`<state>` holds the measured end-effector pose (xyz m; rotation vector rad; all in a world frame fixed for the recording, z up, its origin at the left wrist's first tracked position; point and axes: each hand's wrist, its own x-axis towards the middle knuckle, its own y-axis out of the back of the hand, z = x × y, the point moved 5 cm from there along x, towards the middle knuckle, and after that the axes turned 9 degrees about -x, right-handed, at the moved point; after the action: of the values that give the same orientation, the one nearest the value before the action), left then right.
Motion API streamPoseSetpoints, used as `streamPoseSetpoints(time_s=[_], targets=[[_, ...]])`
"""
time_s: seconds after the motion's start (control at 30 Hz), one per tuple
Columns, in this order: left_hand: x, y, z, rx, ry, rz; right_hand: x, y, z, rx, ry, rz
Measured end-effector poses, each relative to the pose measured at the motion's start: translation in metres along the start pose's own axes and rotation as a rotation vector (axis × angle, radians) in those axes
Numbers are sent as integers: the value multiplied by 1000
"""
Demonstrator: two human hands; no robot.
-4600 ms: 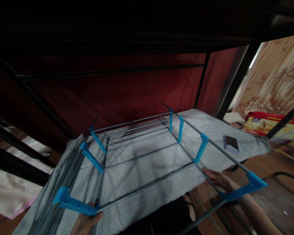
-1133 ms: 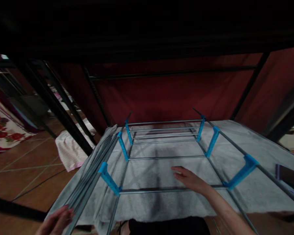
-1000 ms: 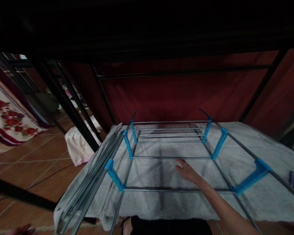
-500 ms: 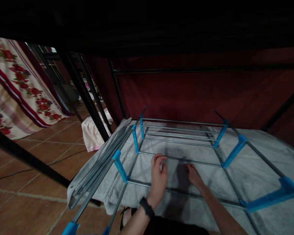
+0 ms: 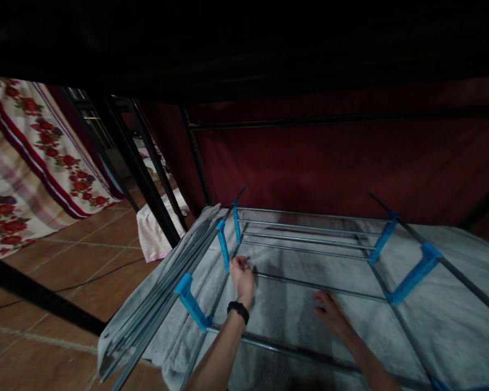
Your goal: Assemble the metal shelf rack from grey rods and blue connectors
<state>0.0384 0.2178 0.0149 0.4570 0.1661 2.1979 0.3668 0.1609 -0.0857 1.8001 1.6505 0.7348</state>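
Observation:
A rack frame of grey metal rods and blue plastic connectors lies on a grey blanket point(image 5: 285, 320). My left hand point(image 5: 243, 279), with a black band on the wrist, has its fingers curled around the left end of a metal rod point(image 5: 318, 286), beside a blue connector point(image 5: 223, 245); the hand hides that end. At its far end the rod meets another blue connector point(image 5: 415, 274). My right hand point(image 5: 332, 315) hovers over the blanket on the near side of this rod, fingers loosely bent and apart, holding nothing.
Loose metal rods point(image 5: 167, 288) lie bundled along the blanket's left edge. Black bed posts point(image 5: 146, 168) stand at the left, with a dark surface low overhead. A dark red curtain point(image 5: 309, 168) hangs behind. A cable point(image 5: 85, 279) crosses the tiled floor.
My left hand has moved left along the rod to the blue connector and closed there. My right hand has shifted slightly right and nearer, its fingers opening.

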Motion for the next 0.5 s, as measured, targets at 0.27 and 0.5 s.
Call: streamPoseSetpoints(time_s=[0.27, 0.5], targets=[[11, -31, -16, 39, 7, -62, -2, 1, -2, -27, 6, -9], [80, -56, -13, 21, 54, 46, -2, -1, 1, -31, 34, 33]])
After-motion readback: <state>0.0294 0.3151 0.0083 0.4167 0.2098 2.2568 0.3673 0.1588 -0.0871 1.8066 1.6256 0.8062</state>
